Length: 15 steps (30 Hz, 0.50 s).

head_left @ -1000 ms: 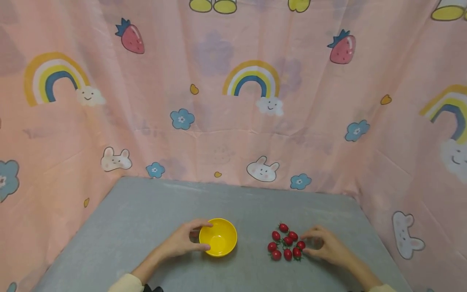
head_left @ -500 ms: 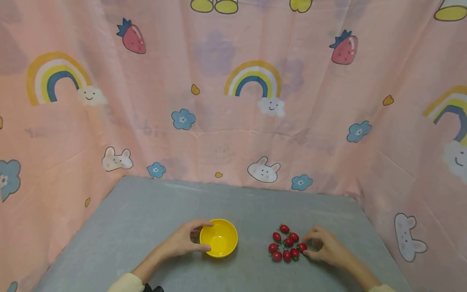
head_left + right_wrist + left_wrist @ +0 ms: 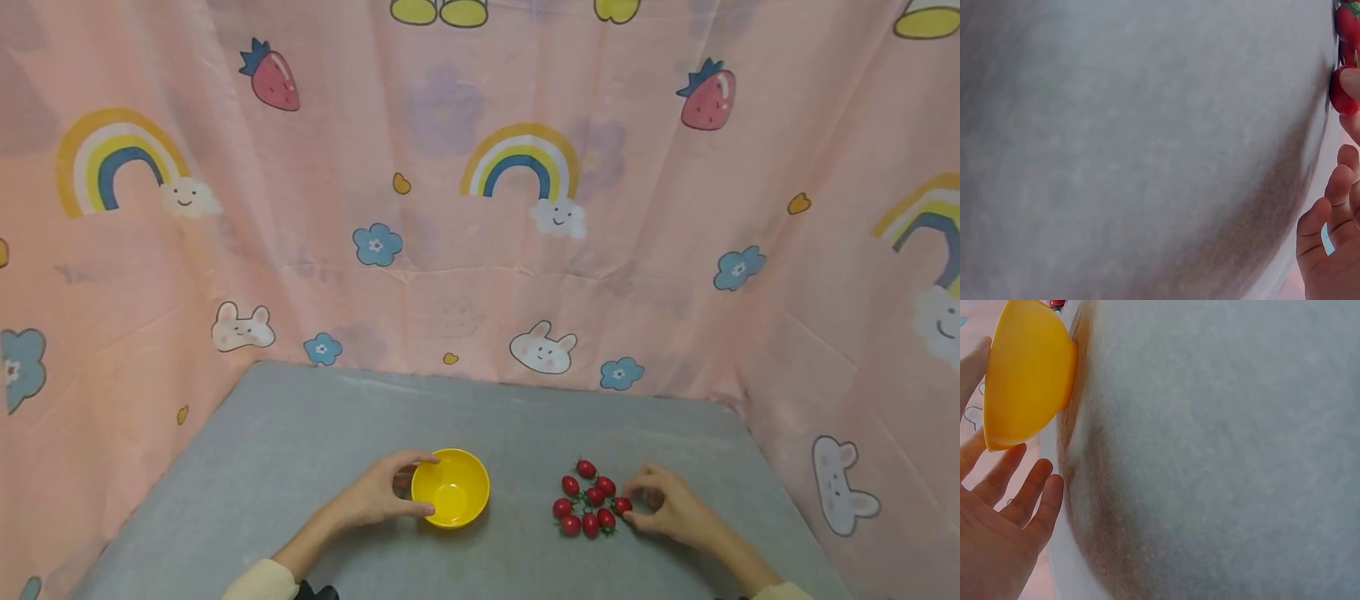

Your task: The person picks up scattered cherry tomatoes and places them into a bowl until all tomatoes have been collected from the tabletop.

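Observation:
A yellow bowl stands upright on the grey table, its inside bare. My left hand holds its left side, thumb and index finger at the rim. In the left wrist view the other fingers spread loosely below the bowl. To the right, my right hand pinches a cherry tomato between thumb and index finger, at the right edge of a loose cluster of cherry tomatoes with green stems. The right wrist view shows the thumb over the pinched cherry tomato, the other fingers loosely bent.
The grey table reaches back to a pink printed curtain, which also hangs along both sides. A stretch of tabletop lies between the bowl and the tomatoes.
My right thumb and index finger have drawn together on the tomato, which has turned a little. A neighbouring tomato has shifted slightly left. The left hand and bowl stay put.

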Each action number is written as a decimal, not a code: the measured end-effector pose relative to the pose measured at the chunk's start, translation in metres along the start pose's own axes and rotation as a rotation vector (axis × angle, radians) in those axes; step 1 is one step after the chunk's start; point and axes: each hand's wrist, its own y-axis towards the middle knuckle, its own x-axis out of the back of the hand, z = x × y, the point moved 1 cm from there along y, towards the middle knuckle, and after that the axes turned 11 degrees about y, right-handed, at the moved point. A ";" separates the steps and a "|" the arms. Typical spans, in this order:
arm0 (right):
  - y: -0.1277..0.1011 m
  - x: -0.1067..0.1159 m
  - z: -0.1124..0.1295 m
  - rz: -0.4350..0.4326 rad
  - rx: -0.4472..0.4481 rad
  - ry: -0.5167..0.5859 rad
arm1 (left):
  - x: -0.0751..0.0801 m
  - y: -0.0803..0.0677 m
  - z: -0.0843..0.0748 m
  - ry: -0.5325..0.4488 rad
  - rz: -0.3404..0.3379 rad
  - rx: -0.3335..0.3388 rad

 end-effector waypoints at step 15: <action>-0.003 -0.001 -0.001 -0.048 0.070 -0.012 | 0.000 0.001 0.002 -0.018 0.028 0.006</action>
